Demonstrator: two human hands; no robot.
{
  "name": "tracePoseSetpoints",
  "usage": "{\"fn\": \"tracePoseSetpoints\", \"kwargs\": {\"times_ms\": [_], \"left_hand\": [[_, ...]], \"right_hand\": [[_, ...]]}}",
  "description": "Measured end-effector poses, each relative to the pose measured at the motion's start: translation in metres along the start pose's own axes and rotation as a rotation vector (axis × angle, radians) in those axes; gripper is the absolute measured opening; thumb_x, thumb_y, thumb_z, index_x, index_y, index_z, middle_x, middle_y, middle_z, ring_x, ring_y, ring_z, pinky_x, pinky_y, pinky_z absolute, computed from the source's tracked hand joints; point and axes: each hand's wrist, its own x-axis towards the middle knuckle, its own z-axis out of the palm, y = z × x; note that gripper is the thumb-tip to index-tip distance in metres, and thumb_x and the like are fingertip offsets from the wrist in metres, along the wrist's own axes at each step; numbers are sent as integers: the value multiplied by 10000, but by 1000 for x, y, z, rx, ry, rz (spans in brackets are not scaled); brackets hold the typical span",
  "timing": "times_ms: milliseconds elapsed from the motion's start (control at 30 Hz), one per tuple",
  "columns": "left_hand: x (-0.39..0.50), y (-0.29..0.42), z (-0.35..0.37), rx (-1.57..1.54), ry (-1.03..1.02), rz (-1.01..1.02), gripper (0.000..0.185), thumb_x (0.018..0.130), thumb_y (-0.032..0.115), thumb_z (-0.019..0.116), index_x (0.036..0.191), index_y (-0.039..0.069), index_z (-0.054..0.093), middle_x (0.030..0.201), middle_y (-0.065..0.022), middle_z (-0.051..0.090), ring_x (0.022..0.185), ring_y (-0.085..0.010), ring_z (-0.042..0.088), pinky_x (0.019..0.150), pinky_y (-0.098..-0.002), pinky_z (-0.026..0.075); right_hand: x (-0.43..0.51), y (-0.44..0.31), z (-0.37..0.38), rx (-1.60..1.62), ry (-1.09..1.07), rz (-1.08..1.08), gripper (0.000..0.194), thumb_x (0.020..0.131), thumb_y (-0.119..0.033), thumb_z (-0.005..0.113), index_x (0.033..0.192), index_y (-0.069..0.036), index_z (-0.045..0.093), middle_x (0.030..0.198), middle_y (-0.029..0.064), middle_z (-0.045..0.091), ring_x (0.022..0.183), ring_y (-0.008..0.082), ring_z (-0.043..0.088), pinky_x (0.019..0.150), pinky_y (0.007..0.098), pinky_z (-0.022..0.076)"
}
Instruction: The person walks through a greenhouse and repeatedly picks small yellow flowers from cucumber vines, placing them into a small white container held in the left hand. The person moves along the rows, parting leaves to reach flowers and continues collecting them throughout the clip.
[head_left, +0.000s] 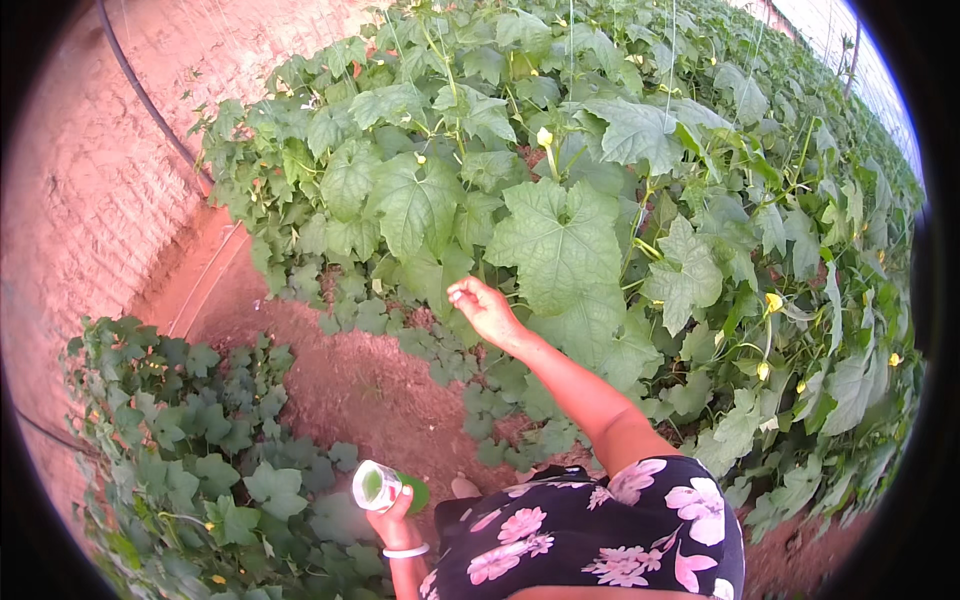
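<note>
My left hand (393, 525), with a white bangle (406, 552) at the wrist, is wrapped around a green cup (415, 492) with a pale, translucent rim. The cup tilts so that its round mouth faces up and left; its contents are not clear. My right arm reaches forward to the climbing vines. There my right hand (484, 309) has thumb and fingers drawn together in a pinch, with a small pale spot at the tips that could be a nail or something held. A broad lobed leaf (559, 244) hangs just beyond this hand, and a pale yellow flower bud (544, 137) stands above it.
Dense vines with yellow flowers (773, 302) fill the right side, trained on thin vertical strings (671, 60). Another leafy row (202, 450) grows at lower left. Between them runs a bare soil path (352, 390). An earthen wall (82, 210) and a dark hose-like line (135, 82) lie at left.
</note>
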Motion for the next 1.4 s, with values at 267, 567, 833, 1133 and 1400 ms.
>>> {"fn": "tracePoseSetpoints", "kwargs": {"times_ms": [267, 567, 833, 1133, 1400], "left_hand": [[134, 2, -24, -16, -138, -38, 515, 705, -51, 831, 1179, 26, 644, 1042, -30, 680, 931, -159, 643, 882, -330, 514], [323, 63, -41, 78, -381, -37, 534, 716, -54, 820, 1213, 38, 649, 1062, -25, 695, 965, -158, 660, 895, -317, 507], [414, 121, 32, 94, -797, -162, 787, 671, -121, 816, 1392, 42, 547, 1265, -51, 649, 1136, -180, 626, 1015, -344, 493], [471, 133, 132, -100, -1123, -137, 1080, 645, -95, 819, 1576, 80, 300, 1237, -68, 629, 1131, -232, 631, 1022, -376, 498], [489, 121, 137, 245, -1341, -134, 750, 599, 10, 932, 1267, 20, 591, 1062, -26, 680, 969, -123, 637, 911, -299, 517]], "right_hand": [[184, -25, 1, -202, 633, -275, 231, 999, -79, 559, 1222, -19, 571, 1181, 101, 652, 1103, 191, 616, 990, 326, 474], [254, -20, 21, -422, 716, 277, 349, 931, -193, 533, 1231, -49, 635, 1196, 205, 684, 1173, 342, 630, 1009, 411, 475], [202, 15, 121, -451, 391, 120, 315, 910, -280, 678, 1032, 1, 604, 1071, 166, 653, 911, 331, 648, 839, 413, 512], [176, -27, 180, -279, 66, -62, 152, 935, -131, 659, 1023, -13, 618, 793, 3, 608, 780, 81, 552, 703, 299, 495], [163, -39, 147, -347, -265, 42, 117, 868, -90, 648, 957, -21, 614, 784, 18, 593, 749, 86, 536, 674, 302, 470]]}}
